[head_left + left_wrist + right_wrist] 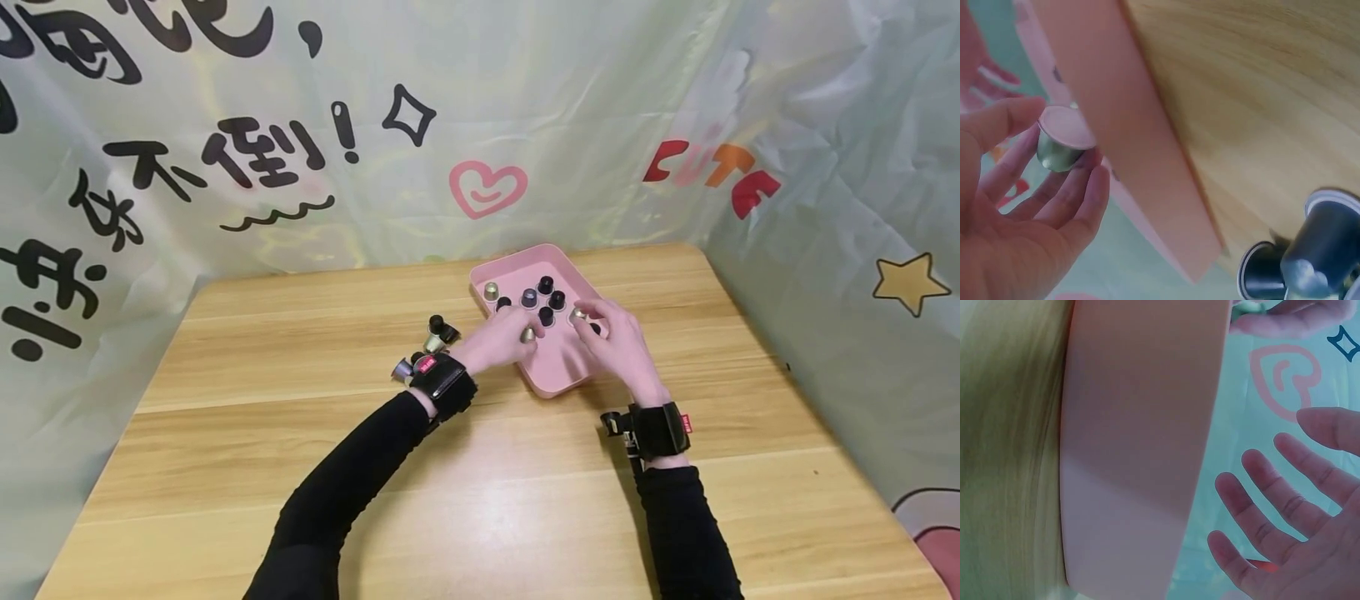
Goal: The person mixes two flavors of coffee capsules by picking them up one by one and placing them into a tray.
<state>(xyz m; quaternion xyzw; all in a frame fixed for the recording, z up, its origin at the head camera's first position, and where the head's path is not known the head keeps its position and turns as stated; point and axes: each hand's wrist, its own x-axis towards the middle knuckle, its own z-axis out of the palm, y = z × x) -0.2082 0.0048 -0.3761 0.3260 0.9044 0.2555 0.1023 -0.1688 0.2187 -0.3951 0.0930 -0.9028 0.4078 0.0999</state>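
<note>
Left hand point(497, 340): thumb and fingers curled, pinching a green-gold capsule point(528, 335) above the pink tray point(553, 371), centre-right of the head frame. Right hand point(618, 342): fingers apart and loosely extended in the right wrist view, gripping nothing; fingertips over the tray's right side, near a pale capsule point(577, 315); contact cannot be told. Tray's far edge lies near the table's back edge; wood of the table point(517, 500) runs from its near corner to the frame bottom. Loose capsules point(432, 343) lie left of the tray.

Creased printed backdrop point(585, 125), perhaps plastic, light wooden table point(480, 508)
</note>
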